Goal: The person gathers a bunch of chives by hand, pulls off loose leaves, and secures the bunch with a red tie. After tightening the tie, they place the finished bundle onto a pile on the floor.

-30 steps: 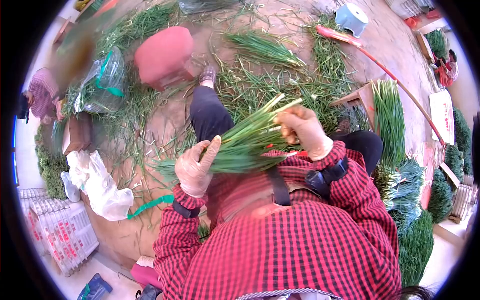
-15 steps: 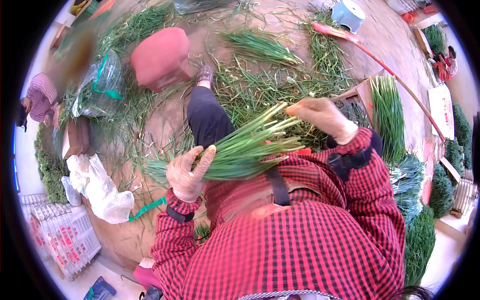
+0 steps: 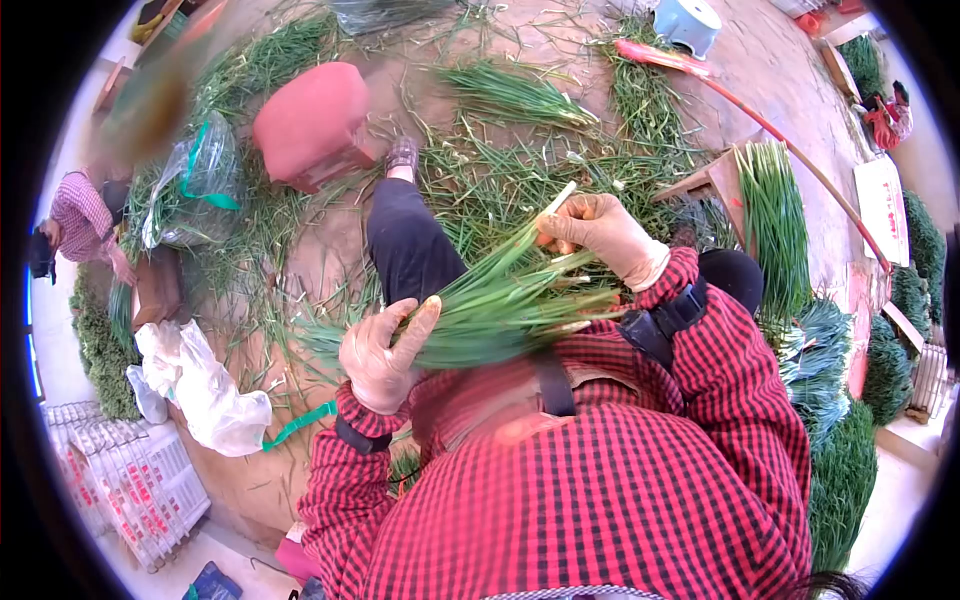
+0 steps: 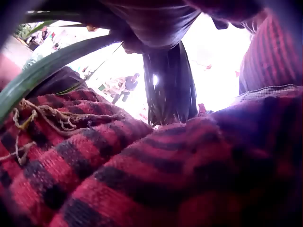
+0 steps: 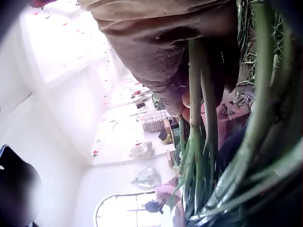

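Note:
A bunch of garlic chives [image 3: 520,290] lies slanted over the lap, pale stem ends to the right. The gloved left hand [image 3: 382,355] grips its leafy part, thumb on top. Pinched between the right hand's [image 3: 605,235] thumb and fingers are a few pale stalks raised at the bunch's upper edge. In the right wrist view the glove [image 5: 147,52] has dirt on it, and green-white stalks [image 5: 194,94] run down from the fingers. Overexposed light fills much of the left wrist view, where dark leaves [image 4: 170,85] hang below the hand [image 4: 156,21].
Loose chives [image 3: 500,165] litter the floor around a red stool [image 3: 312,125]. A tied bundle [image 3: 775,230] leans on a wooden stand at the right, near a long red-handled pole [image 3: 780,140]. White plastic bags [image 3: 205,390] lie at the left. Another person [image 3: 82,215] is beyond.
The right hand moved out to the right, off the stem ends, then came back and now pinches stalks at the bunch's upper edge. The left hand keeps its hold.

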`<state>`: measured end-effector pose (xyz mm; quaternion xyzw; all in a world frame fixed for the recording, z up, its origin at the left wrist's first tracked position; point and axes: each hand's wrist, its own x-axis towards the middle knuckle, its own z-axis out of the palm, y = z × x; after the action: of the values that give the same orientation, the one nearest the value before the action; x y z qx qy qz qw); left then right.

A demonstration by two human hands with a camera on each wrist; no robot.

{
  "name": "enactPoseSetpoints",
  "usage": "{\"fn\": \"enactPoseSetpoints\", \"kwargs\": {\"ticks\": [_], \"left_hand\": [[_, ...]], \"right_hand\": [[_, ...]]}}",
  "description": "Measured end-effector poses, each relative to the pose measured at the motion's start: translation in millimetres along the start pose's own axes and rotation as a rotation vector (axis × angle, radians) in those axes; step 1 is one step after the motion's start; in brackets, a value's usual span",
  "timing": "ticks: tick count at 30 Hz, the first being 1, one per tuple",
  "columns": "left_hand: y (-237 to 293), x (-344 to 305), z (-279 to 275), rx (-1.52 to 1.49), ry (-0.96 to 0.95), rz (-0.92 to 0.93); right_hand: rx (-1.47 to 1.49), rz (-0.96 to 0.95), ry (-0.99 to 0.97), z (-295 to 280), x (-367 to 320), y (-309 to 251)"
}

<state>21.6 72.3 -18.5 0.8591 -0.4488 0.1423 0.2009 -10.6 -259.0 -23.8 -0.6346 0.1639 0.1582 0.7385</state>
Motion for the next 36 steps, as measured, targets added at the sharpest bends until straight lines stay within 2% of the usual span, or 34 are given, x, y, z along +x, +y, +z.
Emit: {"fn": "enactPoseSetpoints", "kwargs": {"ticks": [10,11,13,14,17,19,21,23,24,25,27,28,29,31,33,35,36], "left_hand": [[13,2,21,-0.719,-0.036,-0.347],[13,3,20,-0.845,-0.128,-0.431],[15,5,18,-1.093,-0.318,-0.604],[9,-3,23,-1.179,-0.424,-0.652],[9,1,20,-1.277,-0.448,-0.582],[7,5,12,-1.467,-0.519,-0.706],[6,-2,10,-1.677,-0.52,-0.883],[0,-7,10,-1.627,-0.512,-0.984],[0,-5,7,-1.639,-0.482,-1.033],[1,-3,4,-1.651,-0.451,-1.08],[1,-3,7,-1.637,-0.463,-1.092],[-1,-4,11,-1.598,-0.48,-1.081],[-1,-5,14,-1.558,-0.504,-1.072],[4,-1,18,-1.496,-0.515,-1.099],[9,3,20,-1.427,-0.528,-1.098],[16,6,20,-1.403,-0.541,-1.106],[19,7,19,-1.391,-0.543,-1.112]], "right_hand": [[-0.121,0.044,-0.003,-9,-38,-25],[-0.145,0.057,-0.017,-10,-43,-27],[-0.005,0.092,-0.08,-10,-56,-33],[0.007,0.073,-0.078,-10,-61,-33],[0.057,-0.029,-0.041,-21,-70,-29],[0.197,-0.266,0.043,-26,-71,-27],[-0.006,-0.293,0.176,-51,-77,-31],[0.153,-0.339,0.359,-66,-86,-37],[0.073,-0.442,0.351,-88,-85,-26],[0.14,-0.496,0.294,-104,-86,-16],[-0.286,-0.031,0.361,-121,-80,-4],[-0.858,0.135,0.395,-109,-73,6],[-1.315,-0.18,0.458,-103,-72,22],[-0.59,-0.204,0.483,-49,-64,-8],[-0.488,-0.35,0.382,-16,-58,-32],[-0.742,-0.237,0.283,8,-47,-53],[-0.751,-0.222,0.238,16,-37,-54]]}}
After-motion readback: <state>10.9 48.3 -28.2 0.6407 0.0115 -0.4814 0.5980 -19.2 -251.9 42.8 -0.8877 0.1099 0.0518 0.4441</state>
